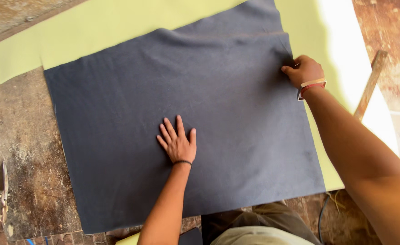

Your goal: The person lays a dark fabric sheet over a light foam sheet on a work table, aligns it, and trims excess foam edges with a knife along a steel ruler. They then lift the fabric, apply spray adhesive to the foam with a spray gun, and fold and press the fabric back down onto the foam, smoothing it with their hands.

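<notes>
1. One dark grey felt sheet (209, 113) is lying spread flat over one pale yellow-green sheet (95, 31), both resting on one worn brown desk (23, 136).
2. The grey sheet's long axis is running left to right, tilted so the right end is sitting further from the person; its near edge is hanging at the desk's front.
3. The left hand (178, 144) is pressing flat on the middle of the grey sheet, its grip released, fingers splayed and pointing away.
4. The right hand (304, 70) is pinching the grey sheet's right edge, its grip clenched on the cloth.
5. One wooden ruler (370, 86) is lying slanted just beyond the right wrist.
6. One pair of scissors (2, 183) is lying at the far left.
</notes>
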The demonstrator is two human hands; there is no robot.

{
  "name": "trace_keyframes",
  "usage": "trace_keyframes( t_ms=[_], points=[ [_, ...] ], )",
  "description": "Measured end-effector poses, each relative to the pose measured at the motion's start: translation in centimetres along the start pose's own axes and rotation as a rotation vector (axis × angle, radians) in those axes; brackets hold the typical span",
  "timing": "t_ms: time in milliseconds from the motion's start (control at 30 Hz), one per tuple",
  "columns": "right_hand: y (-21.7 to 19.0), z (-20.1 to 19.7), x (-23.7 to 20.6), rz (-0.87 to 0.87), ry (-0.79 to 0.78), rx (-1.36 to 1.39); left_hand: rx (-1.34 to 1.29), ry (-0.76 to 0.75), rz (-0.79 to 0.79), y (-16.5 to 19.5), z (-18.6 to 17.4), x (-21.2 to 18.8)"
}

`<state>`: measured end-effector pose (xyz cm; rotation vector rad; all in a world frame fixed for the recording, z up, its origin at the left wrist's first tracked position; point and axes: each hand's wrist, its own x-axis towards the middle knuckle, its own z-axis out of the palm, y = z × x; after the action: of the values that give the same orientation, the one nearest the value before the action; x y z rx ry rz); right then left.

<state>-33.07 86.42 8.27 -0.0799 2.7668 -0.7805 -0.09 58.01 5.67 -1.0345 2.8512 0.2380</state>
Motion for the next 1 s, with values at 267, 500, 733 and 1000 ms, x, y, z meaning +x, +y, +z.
trace_keyframes(
  t_ms=[267, 500, 733, 1000],
  points=[
    [10.2, -2.4, -14.1, 0.219, -0.416, -0.021, 0.084, -0.007, 0.273, 5.5, 1.1, -1.1],
    [19.4, -4.5, -26.1, 0.288, -0.574, -0.010, 0.024, -0.152, 0.765, 14.0, 2.6, -15.2],
    [18.5, -3.7, -28.1, 0.172, -0.240, -0.033, -0.239, -0.333, 0.953, 19.0, 1.5, -22.2],
    [8.9, -2.4, -15.9, -0.052, -0.115, -0.029, -0.037, -0.125, 0.088, 5.2, -2.5, -6.5]
  ],
)
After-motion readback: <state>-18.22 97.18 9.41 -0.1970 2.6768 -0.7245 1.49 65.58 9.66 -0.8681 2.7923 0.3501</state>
